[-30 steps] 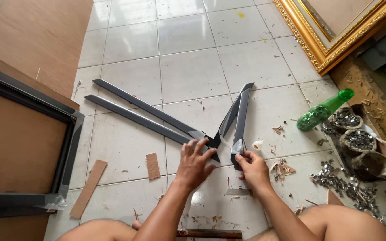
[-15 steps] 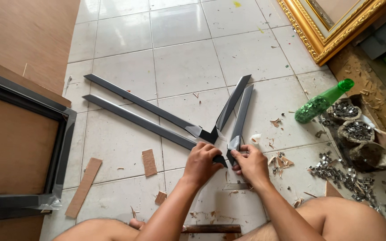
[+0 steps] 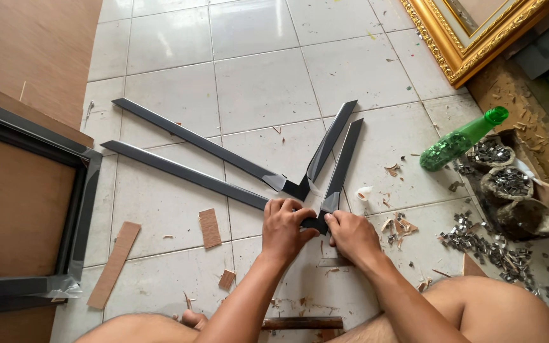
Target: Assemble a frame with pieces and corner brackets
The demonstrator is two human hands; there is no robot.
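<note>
A green bottle (image 3: 462, 139) full of metal bits lies to my right, beside loose staples (image 3: 485, 244) scattered on the tiled floor (image 3: 255, 57). A gilded frame (image 3: 462, 38) leans top right; wood scraps (image 3: 210, 227) lie nearby.

1. Left hand (image 3: 284, 230) and right hand (image 3: 351, 236): bare, no gloves, rings or watch seen
2. Both forearms unsleeved to the frame edge
3. Knees bare; no clothing in view

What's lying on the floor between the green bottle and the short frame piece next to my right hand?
In the head view, a small white scrap and wood chips lie on the tile between the green bottle and the short frame piece.
</note>
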